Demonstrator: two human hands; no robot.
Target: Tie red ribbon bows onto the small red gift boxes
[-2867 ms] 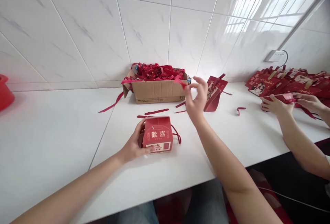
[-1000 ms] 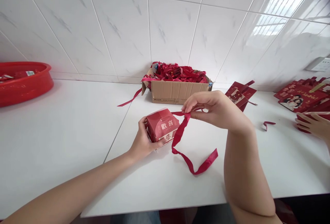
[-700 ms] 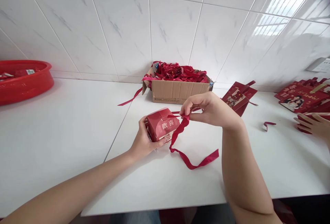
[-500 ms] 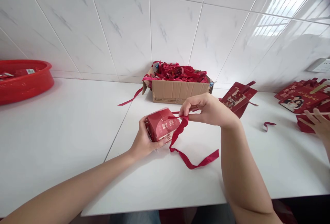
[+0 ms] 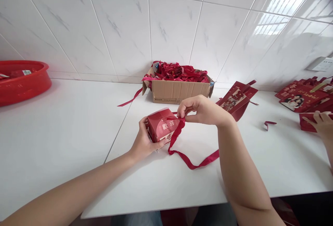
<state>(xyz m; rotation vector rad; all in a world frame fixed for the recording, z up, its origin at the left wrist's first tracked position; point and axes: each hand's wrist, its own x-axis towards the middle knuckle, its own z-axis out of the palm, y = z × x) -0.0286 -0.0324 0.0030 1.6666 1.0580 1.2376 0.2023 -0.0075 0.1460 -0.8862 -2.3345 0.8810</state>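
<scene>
My left hand (image 5: 144, 141) is closed around the left side of a small red gift box (image 5: 159, 121) with pale Chinese lettering, its thumb along the near face. My right hand (image 5: 199, 111) pinches a dark red ribbon (image 5: 177, 134) between thumb and fingertips, right beside the box's right edge. One stretch of the ribbon runs from the pinch to the box top. The rest hangs down in front of the box and trails rightward over the table, its end hidden behind my right forearm.
A cardboard box (image 5: 169, 91) heaped with red ribbons stands against the tiled wall. At the far left is a red basin (image 5: 31, 84). Red gift bags (image 5: 235, 99) and a ribbon scrap (image 5: 269, 124) lie to the right, where another person's hand (image 5: 322, 123) holds a red box.
My right hand has shifted slightly left towards the box, bringing the pinched ribbon with it. The other person's hand at the right has moved a little on its red box.
</scene>
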